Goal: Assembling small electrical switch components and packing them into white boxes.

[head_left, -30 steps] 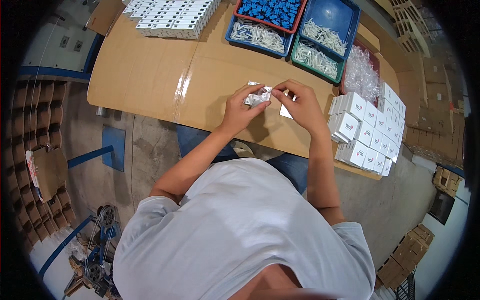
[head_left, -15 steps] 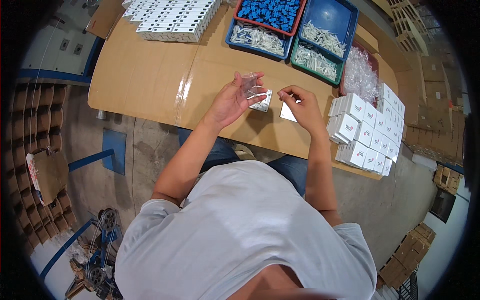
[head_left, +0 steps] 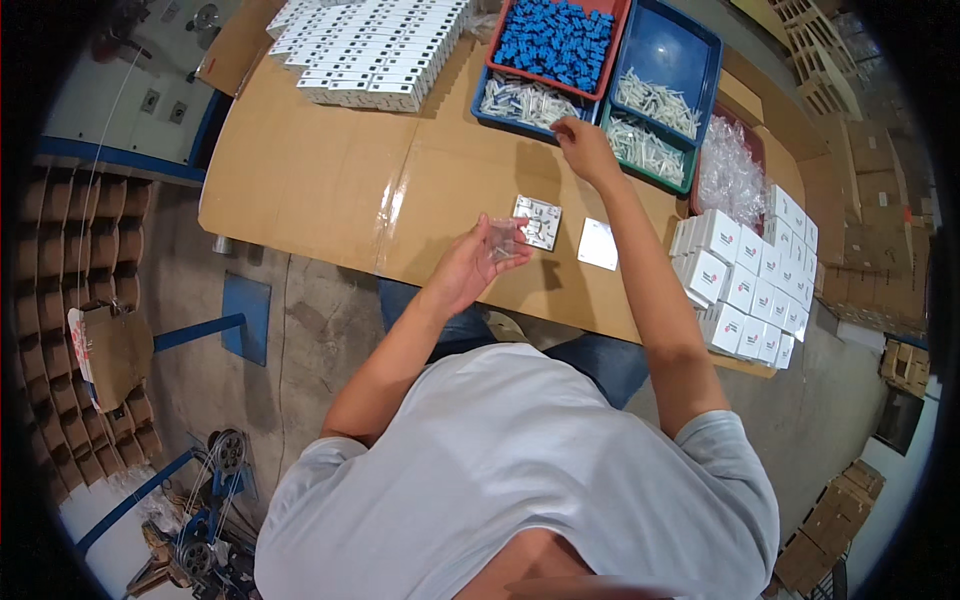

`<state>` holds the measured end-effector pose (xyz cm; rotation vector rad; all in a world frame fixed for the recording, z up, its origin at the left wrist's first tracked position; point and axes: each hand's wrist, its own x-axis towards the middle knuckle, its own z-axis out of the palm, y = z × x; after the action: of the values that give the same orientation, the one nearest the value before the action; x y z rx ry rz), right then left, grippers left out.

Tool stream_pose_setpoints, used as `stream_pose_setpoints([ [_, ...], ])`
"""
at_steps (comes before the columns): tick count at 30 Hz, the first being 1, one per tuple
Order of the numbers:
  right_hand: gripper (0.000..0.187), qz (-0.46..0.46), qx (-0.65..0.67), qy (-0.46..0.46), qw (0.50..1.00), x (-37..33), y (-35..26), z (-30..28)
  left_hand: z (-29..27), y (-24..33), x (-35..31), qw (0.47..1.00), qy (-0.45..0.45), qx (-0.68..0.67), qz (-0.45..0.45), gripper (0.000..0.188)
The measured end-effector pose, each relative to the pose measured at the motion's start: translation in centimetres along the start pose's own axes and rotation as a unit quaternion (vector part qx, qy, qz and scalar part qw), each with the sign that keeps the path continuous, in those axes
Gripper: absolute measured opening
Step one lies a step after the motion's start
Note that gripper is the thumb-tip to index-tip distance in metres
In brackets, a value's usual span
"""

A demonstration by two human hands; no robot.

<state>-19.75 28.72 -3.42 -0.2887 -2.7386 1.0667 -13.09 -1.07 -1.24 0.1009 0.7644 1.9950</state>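
A small clear plastic bag (head_left: 502, 240) lies in my left hand (head_left: 462, 272), palm up, the fingers curved loosely round it. Just beyond those fingertips a square white part with metal pieces in it (head_left: 538, 222) rests on the cardboard-topped table. To its right lies a flat white square plate (head_left: 598, 244). Farther out, my right hand (head_left: 588, 150) is over the near edge of a blue tray (head_left: 490, 112) of small white and blue pieces. Its fingers are curled together; whatever they may hold is hidden.
A red tray (head_left: 494, 62) of blue pieces sits above. Blue (head_left: 664, 45) and green (head_left: 690, 172) trays with slim white pieces stand beside it, then a bin of clear bags (head_left: 730, 175). White boxes are stacked at right (head_left: 745, 275) and far left (head_left: 370, 60).
My right hand has moved from the white plate away to the trays. My left hand, still with the bag, has drawn back from above the square part, which shows more fully.
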Motion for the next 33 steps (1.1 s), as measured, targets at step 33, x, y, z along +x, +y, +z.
stream_pose_setpoints([
  [33,0.016,0.061,0.328,0.012,0.943,6.3,-2.5,1.9,-1.6,3.5,0.5,0.990,0.044,-0.133,0.036,0.059],
])
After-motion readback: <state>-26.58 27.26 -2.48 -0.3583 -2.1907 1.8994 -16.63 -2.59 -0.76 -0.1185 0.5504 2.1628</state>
